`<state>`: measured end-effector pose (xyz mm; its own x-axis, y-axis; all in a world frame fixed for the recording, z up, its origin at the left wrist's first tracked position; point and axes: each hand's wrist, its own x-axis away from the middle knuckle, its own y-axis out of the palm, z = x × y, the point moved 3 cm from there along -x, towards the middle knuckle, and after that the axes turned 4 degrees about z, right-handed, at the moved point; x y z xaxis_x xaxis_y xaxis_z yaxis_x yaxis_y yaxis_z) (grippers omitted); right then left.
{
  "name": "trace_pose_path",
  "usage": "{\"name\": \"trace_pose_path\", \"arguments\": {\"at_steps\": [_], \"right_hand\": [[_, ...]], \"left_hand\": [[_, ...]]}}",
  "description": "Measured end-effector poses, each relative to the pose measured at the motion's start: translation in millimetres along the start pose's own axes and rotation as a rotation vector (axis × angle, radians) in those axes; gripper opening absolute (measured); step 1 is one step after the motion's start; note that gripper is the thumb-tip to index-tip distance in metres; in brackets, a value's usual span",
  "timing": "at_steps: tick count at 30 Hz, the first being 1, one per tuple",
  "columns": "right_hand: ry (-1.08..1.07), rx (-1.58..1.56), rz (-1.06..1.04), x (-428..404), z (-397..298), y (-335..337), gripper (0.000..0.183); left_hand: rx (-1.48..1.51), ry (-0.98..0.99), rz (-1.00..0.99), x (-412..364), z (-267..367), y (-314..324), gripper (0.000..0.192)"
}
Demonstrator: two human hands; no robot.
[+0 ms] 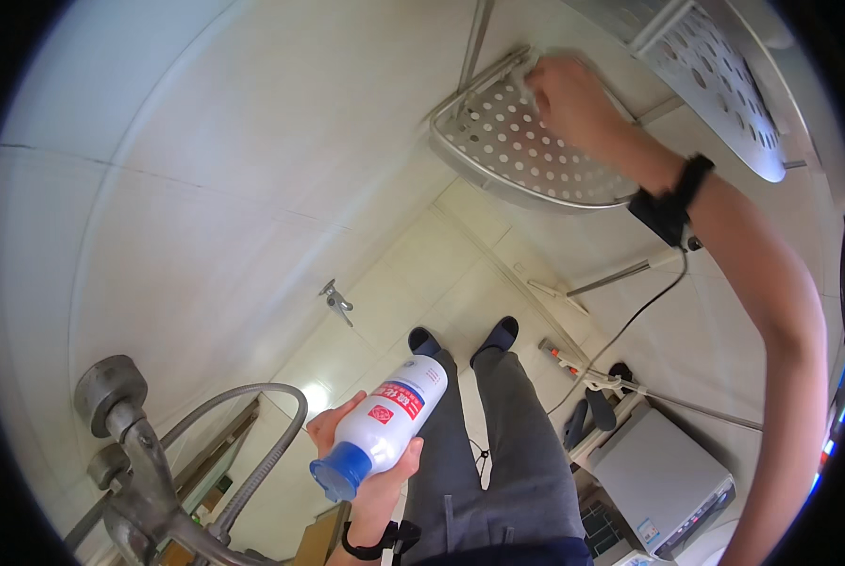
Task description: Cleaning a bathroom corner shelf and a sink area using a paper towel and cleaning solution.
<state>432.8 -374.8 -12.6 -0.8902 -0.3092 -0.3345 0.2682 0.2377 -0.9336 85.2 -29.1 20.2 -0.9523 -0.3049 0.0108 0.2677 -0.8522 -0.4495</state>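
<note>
My left hand (376, 488) is wrapped around a white plastic bottle (401, 403) with a blue flip cap. The bottle is tilted, cap end toward the lower left, and bears red and blue printing. Up at the corner, my right hand (567, 99) is at the far part of a perforated metal corner shelf (514, 148). Its fingers are curled and blurred, so whether they hold something small cannot be told. A black band with a small device and a cable (666, 212) is on my right wrist.
A second perforated shelf (719, 78) hangs at upper right. The shower mixer (135, 460) and its metal hose (288, 424) jut out at lower left. A small wall tap (337, 304) is low on the wall. A grey box-shaped appliance (663, 467), slippers (596, 410) and a long-handled tool (560, 354) stand right.
</note>
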Motion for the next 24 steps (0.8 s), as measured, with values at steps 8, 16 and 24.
{"name": "trace_pose_path", "arguments": {"at_steps": [8, 16, 24], "right_hand": [[-0.007, 0.134, -0.165, 5.1, -8.8, -2.3, 0.015], [-0.119, 0.348, -0.196, -9.9, -3.3, 11.9, 0.014], [0.07, 0.285, -0.525, 42.4, -17.0, -29.9, 0.013]], "left_hand": [[-0.02, -0.016, 0.026, 6.7, -0.3, -6.4, 0.083], [0.114, -0.097, 0.063, 8.6, -19.3, 2.7, 0.082], [0.111, -0.144, 0.12, 14.1, -22.1, 2.7, 0.081]]}}
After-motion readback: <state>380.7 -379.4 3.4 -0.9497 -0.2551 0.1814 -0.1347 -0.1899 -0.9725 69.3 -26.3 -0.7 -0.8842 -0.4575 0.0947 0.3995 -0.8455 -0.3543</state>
